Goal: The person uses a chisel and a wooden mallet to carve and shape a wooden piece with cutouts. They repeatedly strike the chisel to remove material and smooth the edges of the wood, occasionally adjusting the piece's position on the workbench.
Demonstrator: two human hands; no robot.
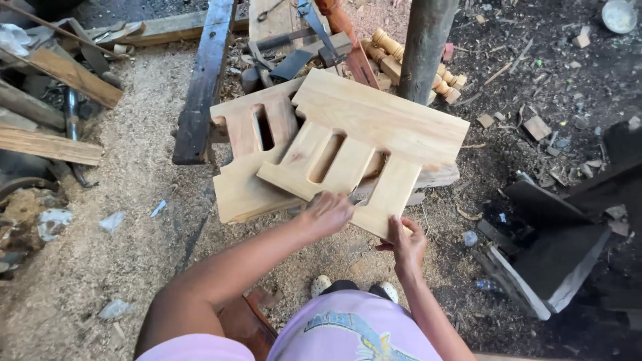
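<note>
A pale wooden board [381, 124] with two long slots lies tilted on top of a second slotted board [244, 134]. My left hand [326, 212] rests on the top board's near edge, closed around a small metal blade [362, 194] whose tip sits by the right slot. At the board's near corner my right hand [405, 246] grips the edge, thumb on top. My feet show below, in light shoes [321, 285].
A round wooden post [424, 47] stands just behind the boards, with turned spindles [391, 50] and hand tools beside it. A dark plank [204, 80] runs along the left. Sawdust covers the ground at left; dark slabs [555, 261] and scraps lie at right.
</note>
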